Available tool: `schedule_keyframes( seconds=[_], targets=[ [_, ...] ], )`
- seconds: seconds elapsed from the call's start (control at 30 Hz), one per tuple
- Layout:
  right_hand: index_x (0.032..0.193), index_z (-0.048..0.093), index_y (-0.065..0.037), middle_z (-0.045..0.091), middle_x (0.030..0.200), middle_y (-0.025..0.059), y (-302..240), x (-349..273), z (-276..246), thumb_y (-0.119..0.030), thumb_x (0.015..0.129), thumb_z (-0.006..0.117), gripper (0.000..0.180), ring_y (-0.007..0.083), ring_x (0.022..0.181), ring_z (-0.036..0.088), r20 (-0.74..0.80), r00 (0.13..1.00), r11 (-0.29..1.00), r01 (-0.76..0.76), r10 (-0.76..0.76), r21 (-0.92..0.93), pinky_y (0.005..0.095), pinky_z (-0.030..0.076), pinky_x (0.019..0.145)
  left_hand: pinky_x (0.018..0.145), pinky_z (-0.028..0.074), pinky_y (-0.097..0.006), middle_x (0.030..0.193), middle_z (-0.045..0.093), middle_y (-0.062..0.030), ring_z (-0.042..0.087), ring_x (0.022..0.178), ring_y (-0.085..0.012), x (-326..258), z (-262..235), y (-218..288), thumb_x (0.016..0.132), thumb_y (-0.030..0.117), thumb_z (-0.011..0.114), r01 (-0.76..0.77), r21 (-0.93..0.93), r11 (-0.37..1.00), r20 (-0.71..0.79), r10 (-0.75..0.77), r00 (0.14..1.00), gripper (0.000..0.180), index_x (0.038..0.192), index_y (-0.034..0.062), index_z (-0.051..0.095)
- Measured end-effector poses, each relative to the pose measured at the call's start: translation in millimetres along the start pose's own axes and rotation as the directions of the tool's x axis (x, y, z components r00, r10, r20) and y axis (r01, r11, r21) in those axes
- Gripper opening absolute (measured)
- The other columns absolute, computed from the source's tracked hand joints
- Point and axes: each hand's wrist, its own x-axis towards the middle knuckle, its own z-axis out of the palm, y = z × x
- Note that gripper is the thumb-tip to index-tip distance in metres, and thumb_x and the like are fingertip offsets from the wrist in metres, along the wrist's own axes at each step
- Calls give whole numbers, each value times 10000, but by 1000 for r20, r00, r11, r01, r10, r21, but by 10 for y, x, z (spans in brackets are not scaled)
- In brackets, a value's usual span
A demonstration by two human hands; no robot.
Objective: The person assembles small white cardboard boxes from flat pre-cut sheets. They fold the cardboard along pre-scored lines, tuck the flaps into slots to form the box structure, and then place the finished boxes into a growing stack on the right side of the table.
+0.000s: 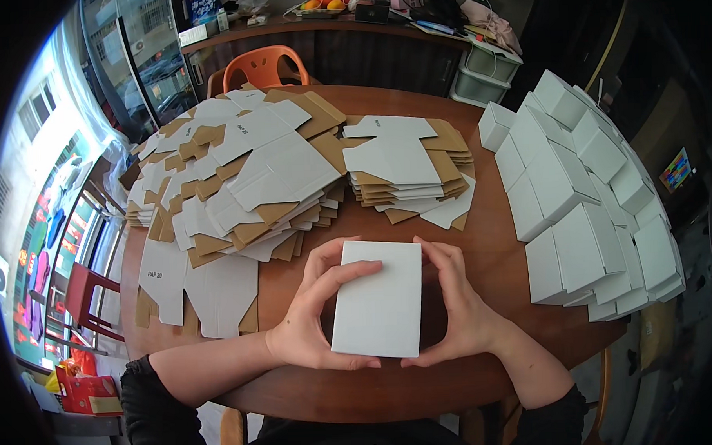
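Note:
A closed white cardboard box (381, 304) is held between my two hands above the near part of the table. My left hand (316, 310) wraps its left side, with the index finger lying across the top face and the thumb at the lower edge. On the box's right side, my right hand (457, 301) grips with fingers at the far corner and thumb at the near corner. Flat unfolded box blanks, white outside and brown inside, lie beyond in a large heap (268, 171) at the left and a smaller stack (393, 162) in the middle.
Folded white boxes (563, 188) are piled along the table's right side. The round brown wooden table (483, 257) carries everything. Behind it stand an orange chair (266, 67), a cluttered sideboard (325, 23) and plastic storage bins (484, 73). A red stool (92, 298) is at the left.

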Motion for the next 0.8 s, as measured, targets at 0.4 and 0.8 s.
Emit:
schedule_keyframes(
  seconds=[0.4, 0.8],
  targets=[
    [1575, 72, -78, 243, 1430, 196, -63, -2, -151, -318, 541, 958, 1383, 372, 1323, 361, 68, 997, 999, -29, 31, -32, 455, 415, 1073, 1071, 388, -474, 1413, 275, -182, 349, 1338, -358, 2, 46, 51, 573, 347, 959, -26, 3, 1000, -43, 27, 999, 948, 1379, 83, 536],
    [1574, 141, -53, 266, 1434, 198, 127, -18, -303, -463, 592, 920, 1319, 369, 1319, 362, -132, 988, 978, 58, -85, -200, 471, 384, 1068, 1113, 316, -442, 1386, 299, -186, 305, 1345, -347, -58, -52, -49, 593, 375, 928, 123, -43, 991, -158, -128, 979, 942, 1374, 79, 493]
  ],
)
